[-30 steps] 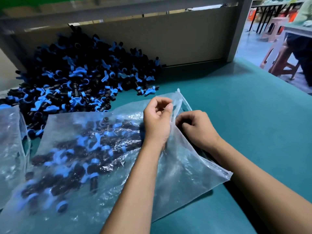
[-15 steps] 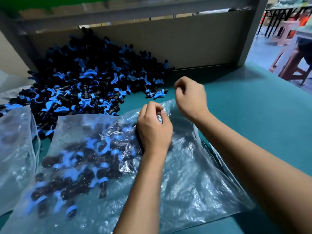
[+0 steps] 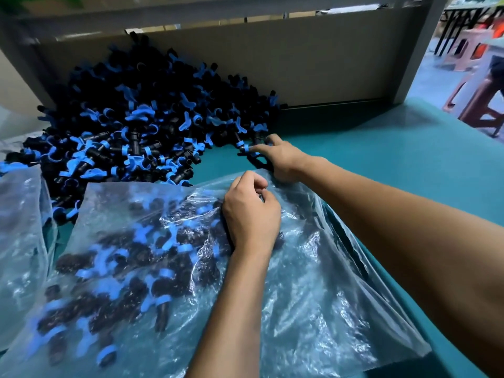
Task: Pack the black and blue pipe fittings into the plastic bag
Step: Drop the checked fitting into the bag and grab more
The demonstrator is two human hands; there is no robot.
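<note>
So your plastic bag (image 3: 313, 309) is lying flat on the teal surface (image 3: 395, 159) right in front of you, and it's got a decent load of fittings (image 3: 141, 263) in it already, mostly bunched toward its left half, while the right half looks pretty much just crinkled film. Your left hand (image 3: 252, 214) is curled over the bag near its top edge, fingers pinching the plastic, looks like you're holding the mouth up, though I can't see the actual opening under your knuckles. Your right hand (image 3: 282, 159) is reached out past the bag to the near edge of the loose pile (image 3: 141, 124), fingers closing around a fitting or two at the fringe; it's a bit blurry so I can't tell how many you've actually got. That pile is still big, heaped up against the back panel (image 3: 327, 64) and spilling toward the bag, so I'd say you're partway at best: one bag partly filled, loads left to go. There's another bag (image 3: 21, 241) off to the left edge, with only dim shapes showing through it, so I can't say what it holds. Stools and table legs (image 3: 477, 77) out back on the right, nothing to do with the job.
</note>
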